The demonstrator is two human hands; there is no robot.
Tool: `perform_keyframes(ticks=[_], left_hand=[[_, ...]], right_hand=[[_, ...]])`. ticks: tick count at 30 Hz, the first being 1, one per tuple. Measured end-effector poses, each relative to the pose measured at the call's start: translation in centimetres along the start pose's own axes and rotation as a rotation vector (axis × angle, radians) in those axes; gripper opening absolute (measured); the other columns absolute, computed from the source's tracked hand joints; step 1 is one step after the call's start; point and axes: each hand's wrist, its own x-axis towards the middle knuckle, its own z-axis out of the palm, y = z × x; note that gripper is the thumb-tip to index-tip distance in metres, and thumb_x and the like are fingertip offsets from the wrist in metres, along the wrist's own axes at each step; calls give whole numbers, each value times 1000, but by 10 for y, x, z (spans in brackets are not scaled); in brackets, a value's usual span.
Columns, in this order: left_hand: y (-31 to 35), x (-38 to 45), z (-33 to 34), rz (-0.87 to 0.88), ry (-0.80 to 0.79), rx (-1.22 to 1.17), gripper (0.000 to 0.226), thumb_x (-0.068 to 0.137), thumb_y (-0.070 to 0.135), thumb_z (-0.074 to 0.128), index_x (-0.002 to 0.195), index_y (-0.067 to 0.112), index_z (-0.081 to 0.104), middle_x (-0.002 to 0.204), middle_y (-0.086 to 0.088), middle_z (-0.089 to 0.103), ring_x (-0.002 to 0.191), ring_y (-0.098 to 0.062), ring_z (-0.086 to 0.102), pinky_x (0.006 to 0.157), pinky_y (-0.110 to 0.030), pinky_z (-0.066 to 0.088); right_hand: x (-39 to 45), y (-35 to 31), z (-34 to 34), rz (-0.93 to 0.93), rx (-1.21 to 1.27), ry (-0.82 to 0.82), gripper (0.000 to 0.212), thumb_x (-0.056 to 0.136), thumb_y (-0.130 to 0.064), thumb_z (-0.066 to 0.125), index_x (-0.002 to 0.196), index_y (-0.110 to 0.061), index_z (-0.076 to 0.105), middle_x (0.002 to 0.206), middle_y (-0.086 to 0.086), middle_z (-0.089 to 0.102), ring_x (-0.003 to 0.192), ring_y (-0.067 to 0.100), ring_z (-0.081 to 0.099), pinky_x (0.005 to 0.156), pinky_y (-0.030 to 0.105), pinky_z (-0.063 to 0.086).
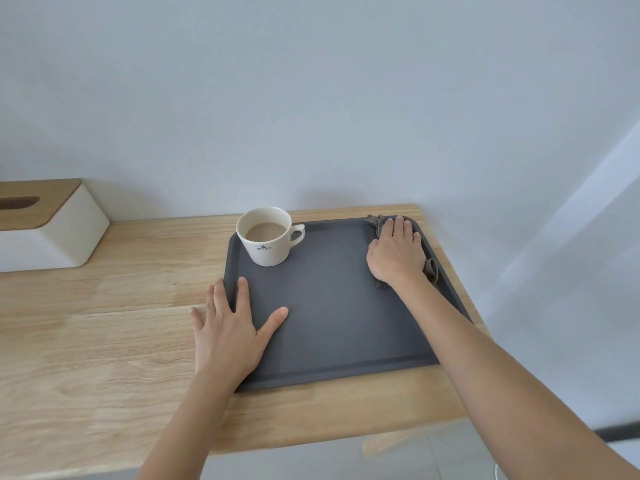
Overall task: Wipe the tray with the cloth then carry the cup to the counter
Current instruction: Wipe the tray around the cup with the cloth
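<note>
A dark grey tray [332,306] lies on the wooden table. A cream cup [266,237] holding milky coffee stands upright in the tray's far left corner, its handle pointing right. My right hand [396,252] lies flat on a grey-brown cloth [375,224] in the far right corner of the tray; the cloth shows beyond the fingertips and beside the wrist. My left hand [230,332] rests flat with fingers spread across the tray's left rim, thumb on the tray floor, holding nothing.
A white tissue box [48,233] with a wooden lid stands at the far left by the wall. The wooden table [104,323] ends just right of the tray and at its near edge. A pale wall rises behind.
</note>
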Motion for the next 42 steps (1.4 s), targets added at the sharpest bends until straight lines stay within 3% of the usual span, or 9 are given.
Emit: perform_keyframes(ticks=[5, 12, 21, 25, 28, 31, 34, 37, 42], left_hand=[[0, 2, 0, 4, -5, 20, 96, 77, 82, 13, 151, 21, 13, 157, -19, 12, 147, -31, 6, 115, -54, 16], [4, -1, -3, -24, -7, 23, 95, 78, 81, 13, 152, 20, 12, 158, -17, 14, 148, -30, 3, 115, -56, 13], [4, -2, -4, -33, -11, 46, 93, 80, 80, 11, 152, 22, 11, 160, -16, 9, 148, -31, -2, 115, -59, 7], [11, -9, -9, 24, 76, -41, 73, 91, 65, 19, 152, 25, 18, 161, -12, 5, 149, -29, -8, 114, -63, -1], [27, -15, -9, 158, 172, -205, 52, 98, 47, 32, 146, 27, 35, 160, -1, 17, 150, -20, 0, 113, -62, -6], [51, -10, -8, 334, 99, -351, 43, 100, 31, 37, 144, 30, 38, 157, 7, 25, 148, -15, 13, 115, -58, 1], [72, 7, -12, 497, -78, -461, 56, 95, 12, 44, 147, 31, 31, 156, 8, 28, 146, -13, 21, 118, -51, 10], [86, 24, -21, 587, -186, -599, 67, 84, 10, 63, 144, 27, 39, 145, 5, 47, 135, -10, 40, 113, -26, 27], [90, 36, -51, 544, -112, -780, 13, 83, 19, 70, 95, 21, 74, 89, 3, 74, 87, -19, 65, 85, -43, 51]], right_hand=[[-15, -4, 1, -348, -25, -32, 55, 100, -29, 25, 152, -14, 14, 162, 4, 9, 149, 21, 8, 121, 41, 12], [-60, -18, 7, -593, 57, -100, 54, 100, -21, 29, 152, -19, 17, 162, -2, 9, 149, 17, 8, 121, 36, 11], [-127, 1, -10, -682, 237, -226, 54, 100, -27, 36, 151, -18, 22, 161, -4, 15, 149, 11, 6, 122, 32, 5], [-128, 39, -18, -580, 100, 25, 63, 90, -55, 47, 146, -27, 36, 157, -6, 28, 149, 18, 4, 121, 40, -4], [-114, 57, -23, -481, 129, 18, 53, 89, -54, 52, 138, -35, 47, 149, -8, 41, 147, 21, 17, 120, 48, 4], [-99, 60, -31, -435, 304, 77, 30, 90, -33, 61, 119, -28, 65, 117, -3, 67, 113, 17, 58, 96, 32, 41], [-90, 59, -40, -396, 406, 102, 12, 87, -22, 66, 97, -19, 72, 81, -3, 69, 73, 11, 57, 68, 23, 38], [-87, 55, -49, -430, 447, 102, 3, 85, -20, 68, 86, -20, 71, 72, -7, 68, 65, 7, 57, 62, 19, 40], [-91, 54, -77, -451, 518, 122, 7, 80, -28, 74, 83, -22, 71, 68, -3, 65, 63, 14, 56, 60, 21, 38]])
